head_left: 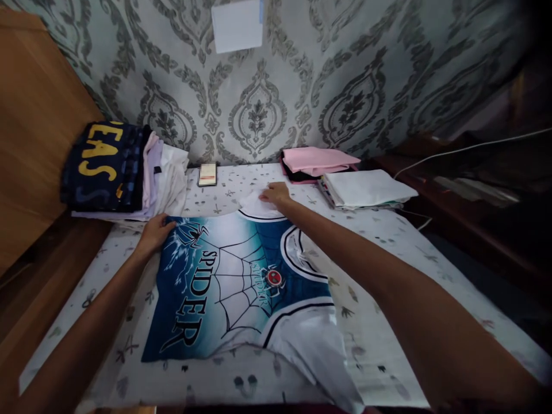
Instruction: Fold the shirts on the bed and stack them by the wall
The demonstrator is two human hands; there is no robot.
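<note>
A blue and white T-shirt [241,282] with SPIDER lettering and a web print lies spread on its side across the patterned white sheet [129,322], its neck opening toward the right. At the far hem corner, my left hand [157,231] is closed, pinching the cloth. My right hand [276,194] grips the far white sleeve with bent fingers. The near white sleeve [314,339] lies loose and wrinkled toward me.
Folded dark and pale clothes [107,167] are stacked at the left by a wooden panel [43,115]. A small box [207,173] sits near the patterned wall. Pink folded cloth [321,160] and a white folded pile [366,187] lie at the back right, near a cable [474,142].
</note>
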